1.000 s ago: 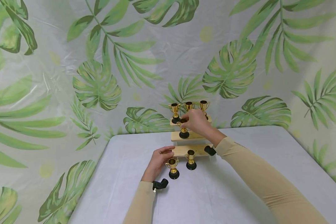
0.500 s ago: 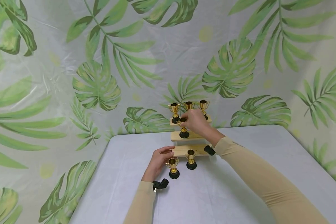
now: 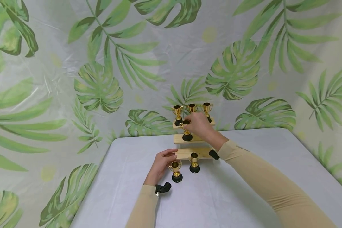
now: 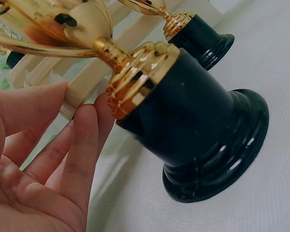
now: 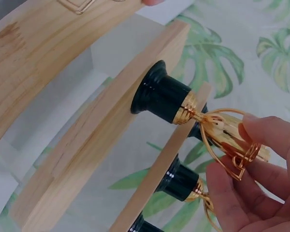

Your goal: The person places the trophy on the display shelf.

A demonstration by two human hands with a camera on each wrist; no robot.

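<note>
r hand [image 3: 198, 123] pinches trophy [image 3: 186, 131]

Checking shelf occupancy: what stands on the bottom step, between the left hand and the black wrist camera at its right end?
Nothing: in the head view the bottom step is bare wood from the left hand to the wrist camera.

Pinched in the right hand [image 5: 253, 188], the small trophy cup of shiny gold-coloured plastic [image 5: 227, 130] has a glossy, smooth black base; under it the pale stepped wooden shelf [image 5: 87, 140] is matt, its grain showing. Beside the left hand [image 4: 36, 164], a second glossy gold trophy [image 4: 183, 125] stands on matt white woven cloth [image 4: 270, 58].
</note>
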